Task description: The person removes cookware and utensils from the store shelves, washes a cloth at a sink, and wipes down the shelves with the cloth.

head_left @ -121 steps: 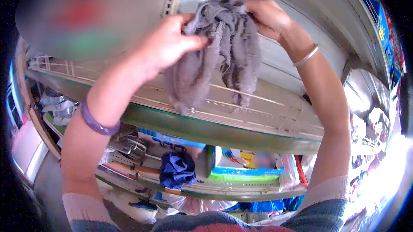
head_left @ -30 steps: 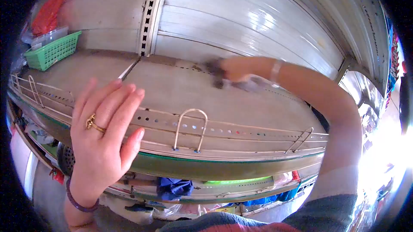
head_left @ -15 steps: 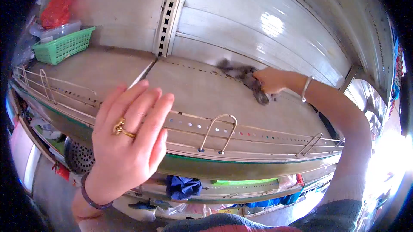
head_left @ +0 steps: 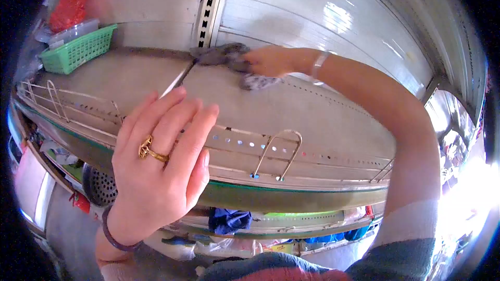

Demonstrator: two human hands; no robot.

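Note:
My right hand (head_left: 271,61) is closed on a crumpled grey cloth (head_left: 221,56), pressing it to the back of the shelf (head_left: 260,106) by the upright slotted post (head_left: 211,10). Part of the cloth, patterned lighter, hangs out under my fingers. My left hand (head_left: 156,161) is held over the shelf's front edge, fingers stretched out and holding nothing. It overlaps the wire rail (head_left: 229,169) in view; I cannot tell whether it touches it. A gold ring shows on one finger, a dark bangle on that wrist.
A green basket (head_left: 78,54) with clear containers and a red plastic bag (head_left: 73,5) stands at the shelf's far left. Wire loops rise along the front rail. Below are a dark blue cloth (head_left: 229,221), a metal colander (head_left: 99,184) and other goods on lower shelves.
My right hand has swept the grey cloth leftward along the back of the shelf, from the right part to the post. My left hand has stayed nearly in place.

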